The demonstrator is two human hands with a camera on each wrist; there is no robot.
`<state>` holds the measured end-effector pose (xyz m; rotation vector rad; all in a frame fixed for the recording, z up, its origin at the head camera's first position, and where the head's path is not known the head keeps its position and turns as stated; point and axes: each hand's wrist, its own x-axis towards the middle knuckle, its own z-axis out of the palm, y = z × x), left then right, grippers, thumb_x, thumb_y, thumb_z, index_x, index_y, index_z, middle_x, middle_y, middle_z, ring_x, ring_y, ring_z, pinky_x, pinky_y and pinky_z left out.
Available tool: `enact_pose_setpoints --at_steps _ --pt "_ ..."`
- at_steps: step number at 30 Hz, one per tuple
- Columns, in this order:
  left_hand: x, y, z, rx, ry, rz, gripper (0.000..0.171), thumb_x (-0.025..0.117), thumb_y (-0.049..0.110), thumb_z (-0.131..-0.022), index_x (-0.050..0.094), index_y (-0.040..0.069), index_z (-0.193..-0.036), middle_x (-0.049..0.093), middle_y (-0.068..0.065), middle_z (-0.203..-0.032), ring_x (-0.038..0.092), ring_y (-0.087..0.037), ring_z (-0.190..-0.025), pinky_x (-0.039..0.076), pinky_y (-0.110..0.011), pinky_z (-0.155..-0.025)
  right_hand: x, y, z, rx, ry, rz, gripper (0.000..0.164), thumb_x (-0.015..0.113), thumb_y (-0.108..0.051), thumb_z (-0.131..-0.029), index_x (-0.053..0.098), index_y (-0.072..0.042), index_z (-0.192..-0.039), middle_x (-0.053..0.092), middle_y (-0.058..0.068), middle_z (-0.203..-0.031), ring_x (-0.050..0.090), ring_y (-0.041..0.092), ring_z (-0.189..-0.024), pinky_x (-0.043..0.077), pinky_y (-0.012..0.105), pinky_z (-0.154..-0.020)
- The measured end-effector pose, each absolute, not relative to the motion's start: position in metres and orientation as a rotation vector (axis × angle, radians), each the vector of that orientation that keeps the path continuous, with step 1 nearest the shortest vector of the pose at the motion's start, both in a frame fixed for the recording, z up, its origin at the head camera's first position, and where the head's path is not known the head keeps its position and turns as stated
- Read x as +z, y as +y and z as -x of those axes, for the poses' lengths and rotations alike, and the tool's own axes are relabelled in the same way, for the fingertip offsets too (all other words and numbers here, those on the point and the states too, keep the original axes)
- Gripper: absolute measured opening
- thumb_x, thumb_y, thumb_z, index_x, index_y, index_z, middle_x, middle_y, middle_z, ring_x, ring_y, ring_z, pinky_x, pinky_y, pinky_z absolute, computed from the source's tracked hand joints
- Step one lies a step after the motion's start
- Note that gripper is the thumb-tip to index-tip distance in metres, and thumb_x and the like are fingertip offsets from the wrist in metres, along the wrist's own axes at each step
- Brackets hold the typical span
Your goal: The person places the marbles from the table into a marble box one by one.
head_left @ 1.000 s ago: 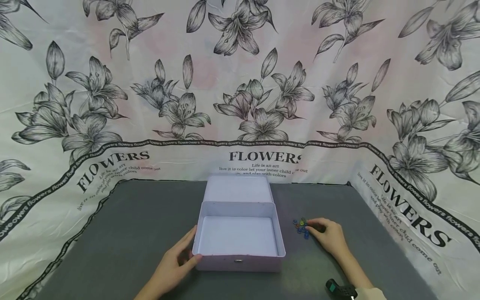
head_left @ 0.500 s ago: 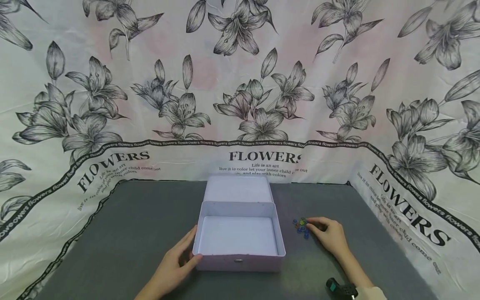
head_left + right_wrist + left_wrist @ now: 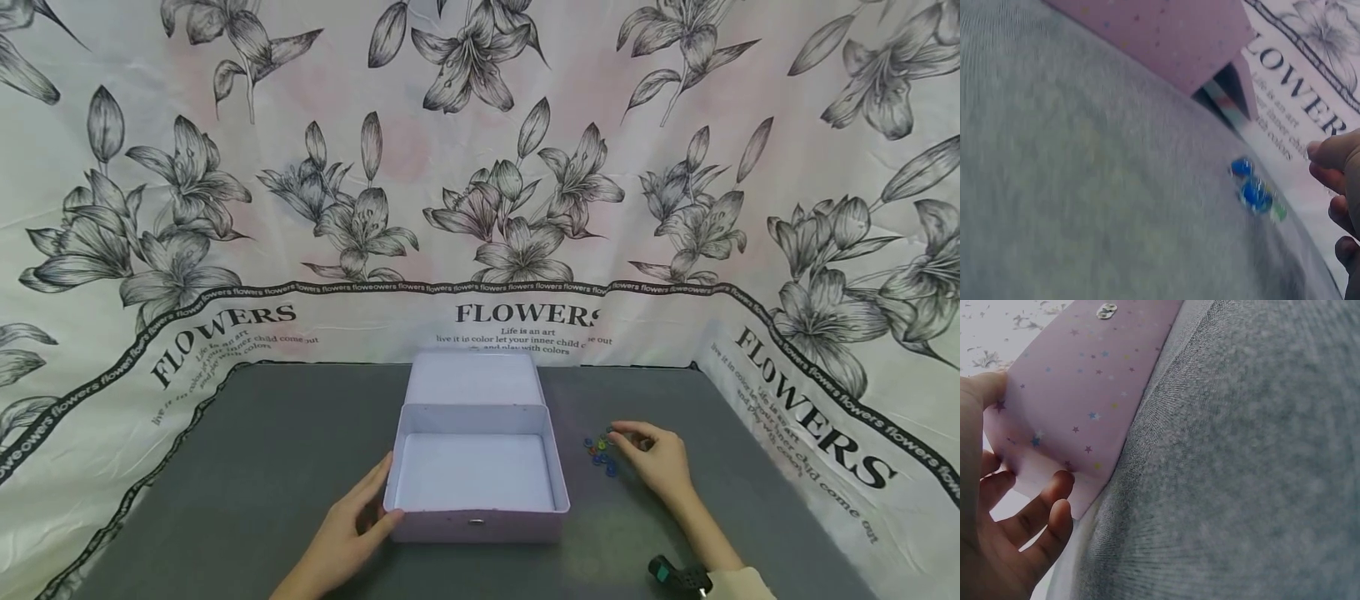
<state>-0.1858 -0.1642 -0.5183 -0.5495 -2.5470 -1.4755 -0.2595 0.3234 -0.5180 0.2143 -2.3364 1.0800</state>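
Observation:
A pale purple metal box (image 3: 480, 527) with star prints stands on the grey table, its lid (image 3: 476, 379) tipped back and its white inside visible. At its front left corner, my left hand (image 3: 341, 529) holds the box, thumb on the front rim and fingers along the side. The left wrist view shows this thumb (image 3: 988, 387) against the box's starred wall (image 3: 1079, 394). Right of the box lies a small cluster of glass marbles (image 3: 600, 458), mostly blue. Just above them, my right hand (image 3: 660, 462) pinches a small bluish-green marble (image 3: 611, 430), mostly covered by the fingertips.
Grey cloth (image 3: 300, 450) covers the table. A white curtain (image 3: 405, 208) with printed lilies and lettering hangs behind it and along both sides. A black device (image 3: 678, 575) sits on my right wrist.
My right hand has lifted slightly up and away from the marbles, with a small marble between its fingertips. The left hand and the box stay in place.

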Motion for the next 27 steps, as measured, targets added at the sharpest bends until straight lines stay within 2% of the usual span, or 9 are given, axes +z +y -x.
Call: enact_pose_setpoints --at_steps 3,10,14,18,23,25,27 --pt "-0.517 -0.166 0.186 -1.457 -2.561 0.538 0.075 0.078 0.026 -0.099 0.043 0.014 -0.163 0.043 -0.009 -0.167 0.053 -0.004 -0.082 0.048 -0.023 -0.065 -0.512 0.315 0.264 1.098 -2.319 -0.239 0.012 0.084 -0.01 -0.091 0.084 -0.011 -0.103 0.066 -0.001 -0.071 0.029 -0.002 -0.046 0.029 0.023 -0.043" --pt "-0.517 -0.168 0.183 -1.441 -2.571 0.525 0.074 0.078 0.026 -0.099 0.043 0.012 -0.163 0.042 -0.011 -0.167 0.053 -0.005 -0.081 0.048 -0.023 -0.065 -0.495 0.296 0.271 1.137 -2.302 -0.232 0.013 0.084 -0.011 -0.093 0.084 -0.01 -0.106 0.072 0.003 -0.074 0.048 0.005 -0.054 0.036 0.022 -0.047" --pt "-0.518 -0.166 0.181 -1.445 -2.582 0.499 0.074 0.078 0.027 -0.098 0.043 0.015 -0.163 0.042 -0.011 -0.168 0.054 -0.004 -0.085 0.048 -0.023 -0.066 -0.488 0.285 0.274 1.171 -2.303 -0.239 0.015 0.083 -0.011 -0.094 0.083 -0.009 -0.108 0.072 0.01 -0.073 0.045 0.007 -0.05 0.034 0.024 -0.045" --pt "-0.517 -0.163 0.183 -1.455 -2.595 0.485 0.075 0.078 0.029 -0.098 0.043 0.019 -0.163 0.041 -0.008 -0.168 0.054 -0.003 -0.086 0.048 -0.022 -0.067 -0.482 0.275 0.274 1.199 -2.309 -0.229 0.015 0.082 -0.012 -0.094 0.083 -0.008 -0.109 0.073 0.011 -0.074 0.048 0.006 -0.051 0.035 0.025 -0.044" --pt "-0.518 -0.162 0.183 -1.48 -2.581 0.513 0.074 0.077 0.028 -0.099 0.043 0.016 -0.163 0.041 -0.009 -0.168 0.052 -0.004 -0.082 0.048 -0.022 -0.065 -0.475 0.26 0.273 1.313 -2.304 -0.235 0.017 0.082 -0.011 -0.094 0.082 -0.005 -0.111 0.069 0.013 -0.071 0.052 0.009 -0.045 0.048 0.027 -0.043" --pt "-0.518 -0.162 0.184 -1.48 -2.575 0.517 0.074 0.077 0.026 -0.099 0.043 0.015 -0.163 0.041 -0.011 -0.168 0.052 -0.004 -0.082 0.048 -0.023 -0.065 -0.472 0.252 0.274 1.335 -2.285 -0.249 0.017 0.082 -0.011 -0.094 0.082 -0.004 -0.11 0.069 0.013 -0.071 0.049 0.007 -0.044 0.048 0.025 -0.042" --pt "-0.517 -0.163 0.184 -1.471 -2.576 0.516 0.073 0.077 0.026 -0.1 0.043 0.016 -0.164 0.04 -0.012 -0.168 0.052 -0.003 -0.083 0.048 -0.023 -0.066 -0.47 0.245 0.276 1.323 -2.26 -0.26 0.016 0.083 -0.009 -0.092 0.083 -0.005 -0.108 0.072 0.011 -0.076 0.048 0.005 -0.047 0.042 0.021 -0.043"
